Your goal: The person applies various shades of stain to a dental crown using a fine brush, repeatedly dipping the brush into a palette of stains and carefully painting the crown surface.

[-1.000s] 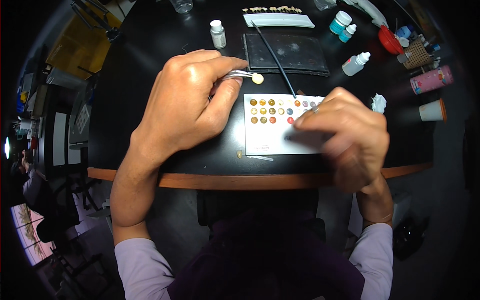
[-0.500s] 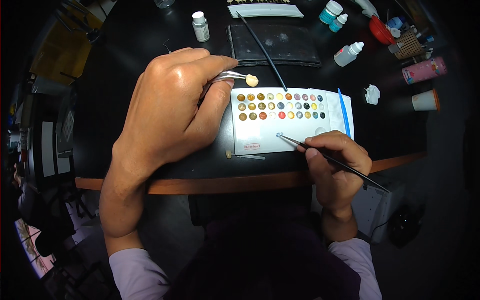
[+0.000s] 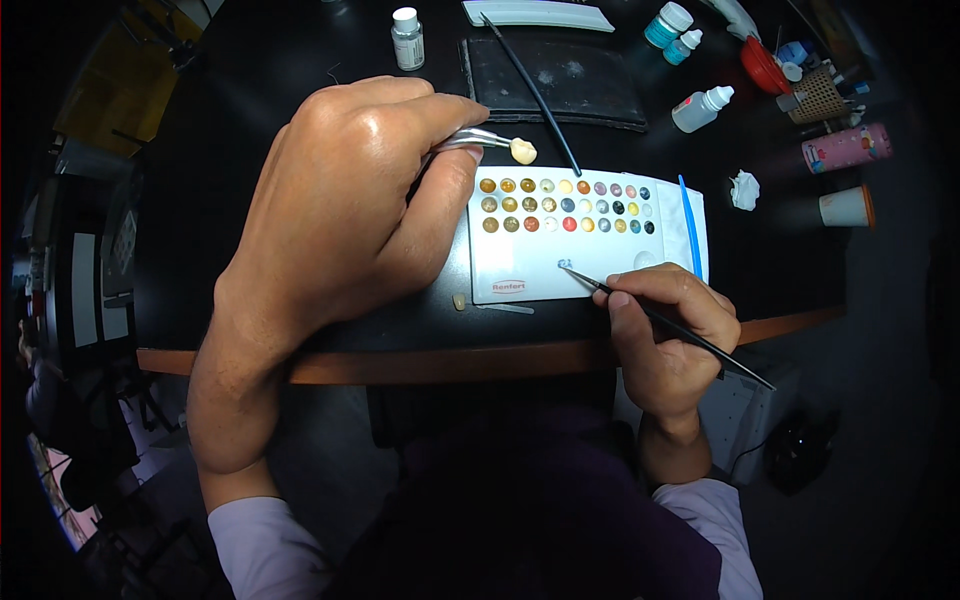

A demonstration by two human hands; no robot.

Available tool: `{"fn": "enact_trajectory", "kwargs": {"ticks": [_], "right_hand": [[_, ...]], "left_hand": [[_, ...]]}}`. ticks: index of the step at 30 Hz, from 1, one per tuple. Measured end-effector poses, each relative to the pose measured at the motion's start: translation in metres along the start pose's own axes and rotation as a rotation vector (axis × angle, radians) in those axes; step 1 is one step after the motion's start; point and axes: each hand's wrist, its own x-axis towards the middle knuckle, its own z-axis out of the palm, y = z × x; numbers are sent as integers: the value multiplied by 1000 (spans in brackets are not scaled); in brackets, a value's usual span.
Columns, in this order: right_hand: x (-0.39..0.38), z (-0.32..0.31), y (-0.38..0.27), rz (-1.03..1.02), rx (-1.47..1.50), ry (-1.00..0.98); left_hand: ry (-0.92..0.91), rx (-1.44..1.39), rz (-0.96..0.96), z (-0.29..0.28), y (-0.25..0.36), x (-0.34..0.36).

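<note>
Pinched in my left hand [image 3: 345, 190] are silver tweezers [image 3: 468, 138], whose tip carries a small cream-coloured dental crown [image 3: 523, 151]. My right hand [image 3: 675, 335] grips a thin dark paintbrush [image 3: 690, 340]. Its tip touches a small smear of bluish paint [image 3: 565, 264] on the lower, plain part of a white palette [image 3: 525, 265]. Rows of small round wells with brown, yellow, red, blue and grey colours fill the palette's upper part. The crown is held just above the palette's top left area, apart from it.
A second brush [image 3: 530, 90] rests across a black slab [image 3: 600, 95] behind the palette. A blue stick [image 3: 690, 225] lies at its right. Bottles [image 3: 703, 108], crumpled tissue [image 3: 744, 190] and a paper cup [image 3: 847, 207] stand right. A tooth-shaped piece [image 3: 459, 302] lies near the front edge.
My left hand has shifted slightly right and up with the tweezers and crown. The bluish smear looks a little wider under the brush tip. The whole view has moved slightly.
</note>
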Motion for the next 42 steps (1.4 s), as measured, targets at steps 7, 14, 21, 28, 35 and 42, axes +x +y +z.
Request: {"fn": "enact_trajectory", "kwargs": {"ticks": [7, 14, 21, 28, 35, 42], "right_hand": [[-3, 0, 1, -4, 4, 24], [-1, 0, 0, 11, 0, 6], [0, 9, 11, -83, 78, 112], [0, 11, 12, -98, 120, 153], [-1, 8, 10, -73, 103, 116], [1, 8, 11, -88, 108, 93]], "left_hand": [[12, -6, 5, 2, 1, 0], [17, -2, 6, 1, 0, -1], [15, -3, 11, 1, 0, 0], [9, -27, 9, 1, 0, -1], [-6, -19, -3, 1, 0, -2], [-48, -20, -30, 0, 0, -2]]}}
